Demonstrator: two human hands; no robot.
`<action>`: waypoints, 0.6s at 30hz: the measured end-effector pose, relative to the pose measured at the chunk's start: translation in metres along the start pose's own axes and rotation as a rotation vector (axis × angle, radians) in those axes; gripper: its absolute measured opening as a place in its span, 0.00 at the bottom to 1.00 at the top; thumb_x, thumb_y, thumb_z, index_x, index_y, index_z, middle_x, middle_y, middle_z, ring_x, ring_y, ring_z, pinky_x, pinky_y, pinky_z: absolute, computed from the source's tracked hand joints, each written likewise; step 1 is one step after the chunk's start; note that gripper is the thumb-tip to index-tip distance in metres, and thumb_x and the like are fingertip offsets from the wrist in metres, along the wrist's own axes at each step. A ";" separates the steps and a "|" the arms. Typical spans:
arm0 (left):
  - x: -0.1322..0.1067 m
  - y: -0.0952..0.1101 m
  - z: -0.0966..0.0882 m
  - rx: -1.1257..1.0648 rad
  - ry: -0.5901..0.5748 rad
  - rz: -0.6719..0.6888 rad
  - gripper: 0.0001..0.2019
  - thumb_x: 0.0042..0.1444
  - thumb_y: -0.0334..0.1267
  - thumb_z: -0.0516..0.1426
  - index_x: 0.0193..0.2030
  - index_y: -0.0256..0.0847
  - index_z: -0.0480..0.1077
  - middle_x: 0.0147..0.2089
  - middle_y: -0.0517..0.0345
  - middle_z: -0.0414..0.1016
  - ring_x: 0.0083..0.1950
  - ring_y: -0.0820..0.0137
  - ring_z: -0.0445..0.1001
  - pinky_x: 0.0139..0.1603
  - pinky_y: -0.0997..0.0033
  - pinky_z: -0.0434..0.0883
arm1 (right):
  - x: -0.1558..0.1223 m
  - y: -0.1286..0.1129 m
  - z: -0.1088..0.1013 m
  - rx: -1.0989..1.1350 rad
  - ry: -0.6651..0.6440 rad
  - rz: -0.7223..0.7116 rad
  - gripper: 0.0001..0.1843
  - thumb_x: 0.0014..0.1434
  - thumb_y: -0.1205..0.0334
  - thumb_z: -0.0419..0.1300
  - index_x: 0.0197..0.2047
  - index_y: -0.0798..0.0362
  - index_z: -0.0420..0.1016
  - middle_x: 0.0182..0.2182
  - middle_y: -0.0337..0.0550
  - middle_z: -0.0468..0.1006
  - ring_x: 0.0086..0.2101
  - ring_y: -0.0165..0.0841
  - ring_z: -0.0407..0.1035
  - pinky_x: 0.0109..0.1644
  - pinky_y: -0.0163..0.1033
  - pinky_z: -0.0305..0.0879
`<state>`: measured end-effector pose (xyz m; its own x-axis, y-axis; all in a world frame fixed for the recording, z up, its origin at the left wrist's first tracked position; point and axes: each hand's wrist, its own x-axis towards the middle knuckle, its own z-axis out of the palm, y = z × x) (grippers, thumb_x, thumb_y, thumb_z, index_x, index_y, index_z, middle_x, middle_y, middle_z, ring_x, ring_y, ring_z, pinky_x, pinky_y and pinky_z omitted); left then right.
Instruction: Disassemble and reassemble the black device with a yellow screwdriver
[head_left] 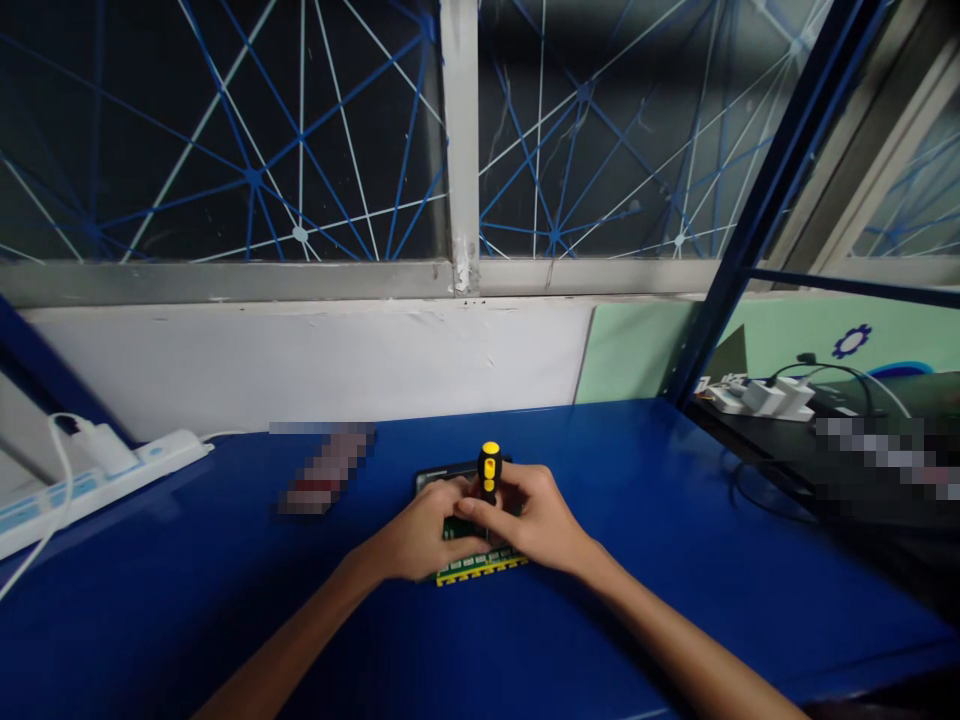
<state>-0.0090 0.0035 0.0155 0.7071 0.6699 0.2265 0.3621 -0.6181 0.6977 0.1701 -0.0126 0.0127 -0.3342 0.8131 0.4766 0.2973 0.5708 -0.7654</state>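
A green circuit board [480, 568] with a yellow edge lies on the blue table [637, 520], partly on a dark flat device [435, 480]. A black screwdriver with a yellow cap [489, 470] stands upright over the board. My right hand [536, 520] is closed around its handle. My left hand [420, 535] rests on the board beside it, its fingers curled against the screwdriver's lower part. The screwdriver tip is hidden by my fingers.
A white power strip [90, 475] with a plugged charger and cable lies at the table's left edge. A blurred object [326, 470] sits left of the board. White chargers and black cables [765, 395] lie on a dark bench to the right. A window wall stands behind.
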 end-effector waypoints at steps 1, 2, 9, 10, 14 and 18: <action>0.000 0.000 0.000 0.009 0.001 -0.003 0.07 0.53 0.34 0.61 0.40 0.39 0.74 0.44 0.54 0.75 0.48 0.62 0.73 0.52 0.61 0.68 | 0.000 0.000 0.000 -0.004 0.001 0.000 0.14 0.57 0.53 0.62 0.33 0.57 0.75 0.22 0.35 0.68 0.22 0.26 0.56 0.25 0.33 0.53; 0.000 0.000 0.000 0.010 0.004 -0.004 0.07 0.54 0.34 0.61 0.40 0.39 0.74 0.44 0.54 0.75 0.48 0.62 0.72 0.52 0.60 0.68 | 0.000 0.000 -0.001 -0.005 0.003 0.002 0.13 0.57 0.54 0.62 0.32 0.57 0.75 0.22 0.36 0.68 0.23 0.26 0.57 0.25 0.33 0.53; 0.002 0.003 0.001 -0.035 0.027 -0.009 0.06 0.53 0.36 0.63 0.37 0.39 0.74 0.40 0.57 0.76 0.43 0.65 0.74 0.45 0.66 0.70 | -0.001 0.001 0.001 0.006 0.002 -0.016 0.14 0.58 0.53 0.62 0.32 0.56 0.74 0.21 0.34 0.66 0.22 0.25 0.56 0.25 0.33 0.53; 0.002 0.004 0.001 -0.036 0.023 -0.005 0.06 0.53 0.36 0.62 0.38 0.39 0.74 0.40 0.57 0.76 0.43 0.65 0.74 0.45 0.66 0.70 | -0.002 0.002 0.001 0.006 0.003 -0.015 0.14 0.58 0.53 0.62 0.31 0.56 0.75 0.21 0.35 0.67 0.22 0.25 0.56 0.25 0.33 0.53; 0.001 0.004 0.002 -0.058 0.019 0.035 0.07 0.56 0.35 0.59 0.42 0.39 0.74 0.43 0.54 0.76 0.46 0.64 0.74 0.50 0.63 0.69 | -0.001 0.002 0.001 0.005 0.015 -0.024 0.13 0.57 0.54 0.62 0.31 0.56 0.74 0.22 0.35 0.68 0.23 0.26 0.58 0.25 0.33 0.53; 0.001 0.004 0.002 -0.062 0.039 0.002 0.06 0.54 0.36 0.62 0.38 0.38 0.74 0.40 0.56 0.76 0.43 0.65 0.74 0.46 0.65 0.70 | 0.000 0.002 0.001 0.011 0.011 -0.028 0.13 0.58 0.54 0.62 0.32 0.56 0.75 0.23 0.36 0.69 0.23 0.25 0.58 0.25 0.33 0.54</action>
<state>-0.0050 0.0008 0.0174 0.6832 0.6847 0.2538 0.3215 -0.5941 0.7373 0.1702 -0.0119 0.0111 -0.3324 0.7980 0.5027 0.2776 0.5922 -0.7565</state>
